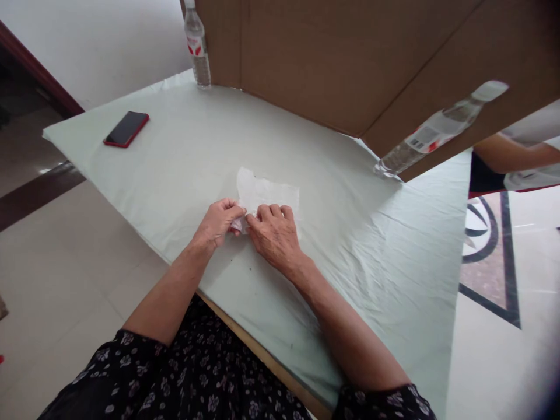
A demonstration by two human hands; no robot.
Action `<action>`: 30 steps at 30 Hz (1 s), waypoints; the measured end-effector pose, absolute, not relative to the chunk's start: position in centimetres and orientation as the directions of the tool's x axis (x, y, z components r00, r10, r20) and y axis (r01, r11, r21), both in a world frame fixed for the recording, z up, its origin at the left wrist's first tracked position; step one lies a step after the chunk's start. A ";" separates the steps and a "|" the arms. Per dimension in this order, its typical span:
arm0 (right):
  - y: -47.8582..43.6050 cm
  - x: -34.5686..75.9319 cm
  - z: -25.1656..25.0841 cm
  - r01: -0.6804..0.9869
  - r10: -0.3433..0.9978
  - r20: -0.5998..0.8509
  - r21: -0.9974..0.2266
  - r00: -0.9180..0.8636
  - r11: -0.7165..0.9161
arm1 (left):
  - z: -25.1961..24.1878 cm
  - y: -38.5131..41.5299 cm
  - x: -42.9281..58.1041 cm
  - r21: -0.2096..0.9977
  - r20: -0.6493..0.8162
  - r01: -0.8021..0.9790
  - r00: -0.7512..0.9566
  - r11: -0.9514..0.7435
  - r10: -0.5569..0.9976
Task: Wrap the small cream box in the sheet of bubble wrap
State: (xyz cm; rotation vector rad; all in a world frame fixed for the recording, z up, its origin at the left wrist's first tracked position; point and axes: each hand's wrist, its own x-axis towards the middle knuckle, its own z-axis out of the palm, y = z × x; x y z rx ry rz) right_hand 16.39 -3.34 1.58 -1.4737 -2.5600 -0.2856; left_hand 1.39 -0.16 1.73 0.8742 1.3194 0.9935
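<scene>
A thin white sheet, like tissue or paper, (273, 193) lies on the pale green cloth in front of me, its upper edge uneven. My left hand (221, 220) pinches the sheet's lower left corner, which looks crumpled between thumb and fingers. Close beside it, my right hand (275, 233) rests palm down on the lower part of the sheet, its fingers curled and the thumb and index finger at the crumpled part. Small dark specks show on the cloth below the hands.
A phone with a red edge (126, 129) lies at the table's left. Bottles stand at the back left (198, 49) and right (437, 134) against a brown cardboard panel (306, 58). Beyond the panel at right, a person's arm (511, 153) shows. The cloth-covered table (175, 157) ends near my body.
</scene>
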 end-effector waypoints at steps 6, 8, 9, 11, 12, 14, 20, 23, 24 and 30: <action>-3.6 17.0 2.9 0.856 0.837 0.224 -0.021 -0.499 0.516 | 1.7 -0.1 2.2 0.919 -0.354 -0.167 0.051 0.357 0.934; -3.6 17.4 3.5 0.855 0.848 0.194 -0.070 -0.493 0.514 | 1.8 -0.2 2.3 0.938 -0.329 -0.094 0.061 0.333 0.943; -3.6 17.5 3.7 0.855 0.854 0.178 -0.092 -0.490 0.510 | 1.9 -0.2 2.3 0.948 -0.312 -0.043 0.067 0.315 0.948; -3.4 17.7 4.1 0.856 0.864 0.153 -0.133 -0.480 0.500 | 2.3 -0.3 2.3 0.960 -0.278 0.067 0.104 0.272 0.955; -3.3 17.8 4.1 0.857 0.868 0.146 -0.150 -0.475 0.494 | 2.5 -0.3 2.2 0.961 -0.266 0.119 0.141 0.250 0.954; -3.2 17.9 4.1 0.857 0.874 0.138 -0.173 -0.467 0.485 | 3.1 -0.3 1.9 0.957 -0.256 0.202 0.252 0.208 0.933; -3.0 18.2 3.5 0.831 0.874 0.160 -0.269 -0.459 0.486 | 3.7 -0.3 1.0 0.946 -0.200 0.318 0.403 0.068 0.893; -3.0 19.5 3.7 0.818 0.871 0.285 -0.316 -0.401 0.480 | 3.6 -0.4 1.1 0.901 -0.186 0.434 0.399 -0.005 0.898; -3.1 20.1 3.9 0.819 0.871 0.334 -0.333 -0.360 0.467 | 3.6 -0.4 1.1 0.879 -0.176 0.476 0.402 -0.041 0.899; -5.1 25.4 3.4 0.850 0.955 0.288 -0.486 -0.065 0.204 | 3.4 -0.8 1.9 0.662 0.030 0.659 0.455 -0.358 0.890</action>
